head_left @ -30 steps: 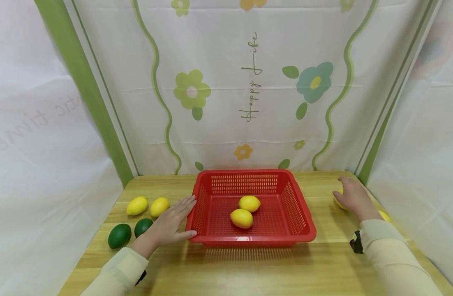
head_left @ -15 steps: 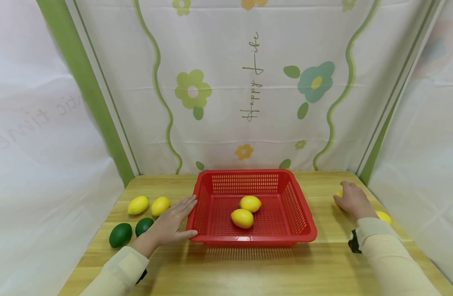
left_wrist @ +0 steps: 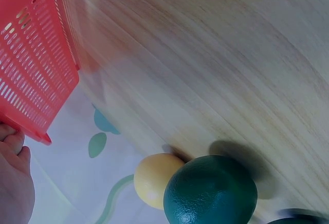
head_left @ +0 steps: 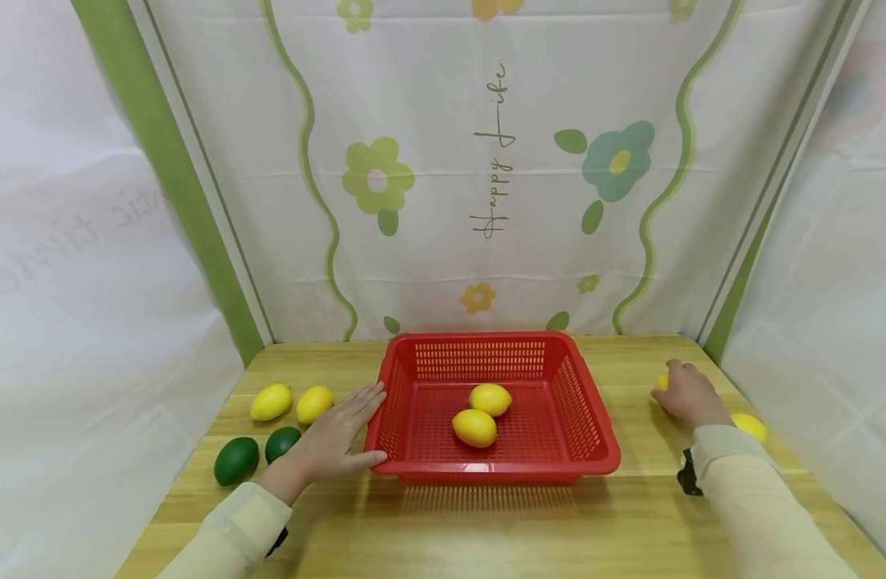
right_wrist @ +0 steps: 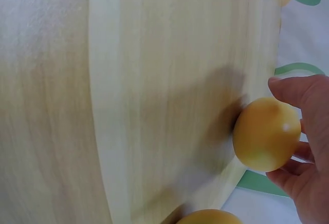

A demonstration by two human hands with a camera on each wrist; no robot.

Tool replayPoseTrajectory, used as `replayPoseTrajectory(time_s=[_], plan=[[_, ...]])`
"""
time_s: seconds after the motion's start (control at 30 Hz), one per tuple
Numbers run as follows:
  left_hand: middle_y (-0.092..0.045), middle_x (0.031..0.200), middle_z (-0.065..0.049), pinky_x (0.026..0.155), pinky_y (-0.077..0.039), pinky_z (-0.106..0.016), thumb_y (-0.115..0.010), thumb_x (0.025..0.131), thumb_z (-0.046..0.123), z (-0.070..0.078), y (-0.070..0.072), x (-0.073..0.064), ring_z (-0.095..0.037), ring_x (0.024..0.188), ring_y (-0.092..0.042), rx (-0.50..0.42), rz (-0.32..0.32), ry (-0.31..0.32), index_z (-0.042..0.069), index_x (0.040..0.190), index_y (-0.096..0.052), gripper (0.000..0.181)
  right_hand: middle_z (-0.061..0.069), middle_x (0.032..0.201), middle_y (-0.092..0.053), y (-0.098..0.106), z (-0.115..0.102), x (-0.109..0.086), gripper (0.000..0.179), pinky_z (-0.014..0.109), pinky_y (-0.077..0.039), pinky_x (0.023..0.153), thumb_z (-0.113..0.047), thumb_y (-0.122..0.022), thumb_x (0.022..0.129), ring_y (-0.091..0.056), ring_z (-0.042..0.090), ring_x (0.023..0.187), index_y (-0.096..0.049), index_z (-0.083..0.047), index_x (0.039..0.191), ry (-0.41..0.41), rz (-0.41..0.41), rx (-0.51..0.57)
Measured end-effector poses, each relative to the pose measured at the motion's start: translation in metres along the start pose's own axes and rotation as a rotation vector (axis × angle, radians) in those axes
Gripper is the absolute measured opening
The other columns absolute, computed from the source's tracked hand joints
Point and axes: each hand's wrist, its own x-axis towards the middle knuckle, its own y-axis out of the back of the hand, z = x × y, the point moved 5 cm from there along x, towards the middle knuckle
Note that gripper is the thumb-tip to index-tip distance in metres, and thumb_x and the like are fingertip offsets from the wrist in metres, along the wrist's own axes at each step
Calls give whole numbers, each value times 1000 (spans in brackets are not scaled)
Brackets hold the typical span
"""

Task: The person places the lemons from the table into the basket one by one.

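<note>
My left hand [head_left: 334, 438], fingers straight and thumb spread, rests on the left rim of a red plastic basket [head_left: 494, 467]. In the left wrist view the fingers [left_wrist: 13, 141] touch the basket's rim. Two yellow lemons, a rear lemon [head_left: 490, 399] and a front lemon [head_left: 474, 429], lie together inside the basket. At the table's far right, my right hand [head_left: 692, 394] curls round another lemon [right_wrist: 267, 134], thumb on one side and fingers on the other. The palm hides most of that lemon in the head view.
One more lemon [head_left: 748, 426] lies by the right forearm. Left of the basket lie two lemons [head_left: 272, 402] and two dark green fruits [head_left: 236, 461], one partly behind the left hand. A patterned curtain [head_left: 428, 201] stands along the wooden table's back edge [head_left: 320, 344].
My right hand has shifted slightly toward me and its fingers have drawn in round the lemon, showing less of it. My left hand and the basket have stayed in place.
</note>
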Motion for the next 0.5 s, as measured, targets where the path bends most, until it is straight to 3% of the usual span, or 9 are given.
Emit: replayPoseTrajectory(time_s=[0.5], plan=[[-34,153,-17,107,-34,-52,-70,84,44,-3,-3,-1,-33,139,-33,29,19,-26,-3,146,-38,85,48,115,-41,-4,2,-4,64,66,-41,85,-11,-64,85,-46,61,100,-32,25,128,-9,-3,-17]])
